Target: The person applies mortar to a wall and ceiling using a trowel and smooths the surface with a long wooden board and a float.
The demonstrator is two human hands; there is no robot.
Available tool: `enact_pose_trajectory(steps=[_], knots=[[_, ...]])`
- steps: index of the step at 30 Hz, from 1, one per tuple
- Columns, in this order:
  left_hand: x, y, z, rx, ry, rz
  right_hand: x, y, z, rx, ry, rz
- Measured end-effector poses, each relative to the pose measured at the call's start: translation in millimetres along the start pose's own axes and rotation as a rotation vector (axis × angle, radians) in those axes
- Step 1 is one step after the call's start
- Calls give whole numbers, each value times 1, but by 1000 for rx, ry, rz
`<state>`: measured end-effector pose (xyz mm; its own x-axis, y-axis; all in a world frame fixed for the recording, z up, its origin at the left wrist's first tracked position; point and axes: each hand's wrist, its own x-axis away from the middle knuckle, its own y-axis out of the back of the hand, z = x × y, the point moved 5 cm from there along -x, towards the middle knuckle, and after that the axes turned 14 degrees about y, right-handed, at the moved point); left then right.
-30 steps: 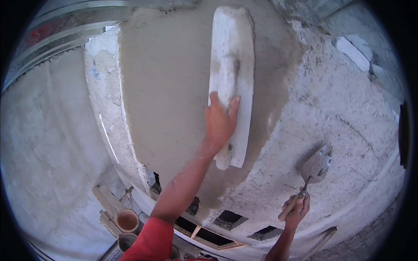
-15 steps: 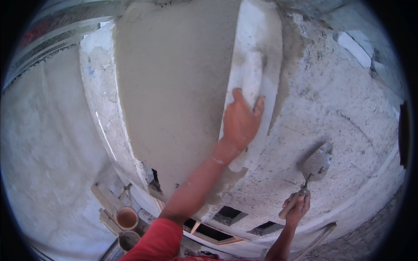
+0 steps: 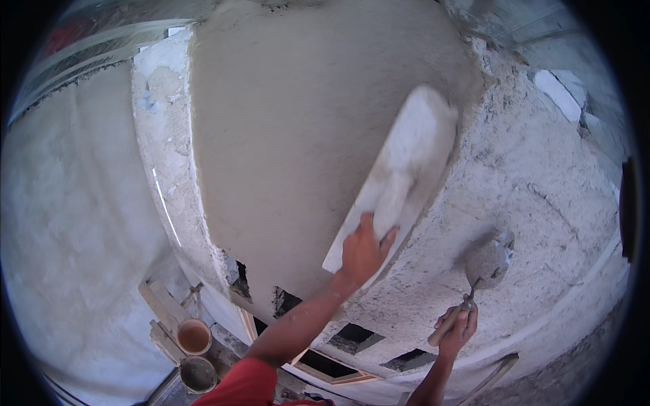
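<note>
My left hand (image 3: 363, 250) grips the handle of a long pale plastering float (image 3: 409, 159), whose flat face lies against the wet grey plaster (image 3: 291, 135) on the wall. The float is tilted, its far end leaning right, along the border between wet plaster and rough wall (image 3: 528, 183). Lower right, my right hand (image 3: 458, 328) is wrapped round the wooden handle of a pointed trowel (image 3: 487, 264). Its blade has grey mortar on it and is held in front of the rough wall, apart from the float.
Dark openings (image 3: 355, 336) run along the wall's lower part, by a wooden frame (image 3: 332, 369). Two buckets (image 3: 194, 336) stand on planks (image 3: 162, 304) at lower left. A pale raised strip (image 3: 166, 135) borders the plaster on the left. White blocks (image 3: 558, 93) sit at upper right.
My left hand has drawn the float down the wall, and its upper end has swung right. More smooth plaster shows above it. My right hand with the trowel has barely moved.
</note>
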<state>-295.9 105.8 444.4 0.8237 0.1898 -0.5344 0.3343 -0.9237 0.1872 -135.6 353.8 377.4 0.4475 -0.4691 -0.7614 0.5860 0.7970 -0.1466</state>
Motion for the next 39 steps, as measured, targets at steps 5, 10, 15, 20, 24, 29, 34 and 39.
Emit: enact_pose_trajectory(steps=[5,10,15,20,24,29,34,39], knots=[[-45,11,-69,12,-30,1,2,12,2,27,-14,27],[-6,-15,-32,-134,-40,73,-3,4,3,9,-51,19],[-1,-14,-23,-107,-82,50,-5,-6,10,-31,-14,67],[-55,10,-94,-62,-8,98,0,4,7,5,-19,50],[-19,0,-56,-130,25,125,5,6,0,-28,-61,49],[-5,-2,-45,-88,-27,115,6,-4,0,-60,-54,52],[-52,7,-97,-86,-38,66,2,-2,4,-75,-3,97],[-16,-2,-53,-91,67,105,6,-2,-4,-39,-70,73]])
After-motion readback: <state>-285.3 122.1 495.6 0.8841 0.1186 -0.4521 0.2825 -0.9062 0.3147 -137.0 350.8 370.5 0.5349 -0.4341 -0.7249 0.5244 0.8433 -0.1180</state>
